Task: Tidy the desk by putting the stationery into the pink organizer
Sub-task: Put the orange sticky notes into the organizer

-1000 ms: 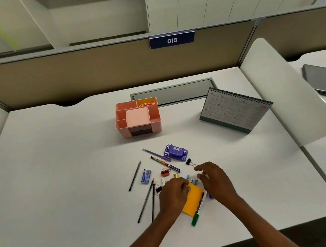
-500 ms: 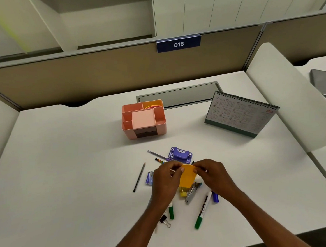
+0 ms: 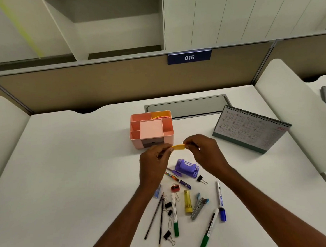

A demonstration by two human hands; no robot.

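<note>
1 wide-angle view, worn on the head, looks forward and down over the table (image 3: 58,174) from its near edge, close above it, facing the partition (image 3: 100,85) with the 015 sign (image 3: 189,57).

White "015" on the blue plate (image 3: 189,57) atop the partition (image 3: 119,84)

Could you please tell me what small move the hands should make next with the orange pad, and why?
Probably carry the orange pad, pinched between the left hand and right hand, forward over the pink organizer; it hangs just short of it.
</note>
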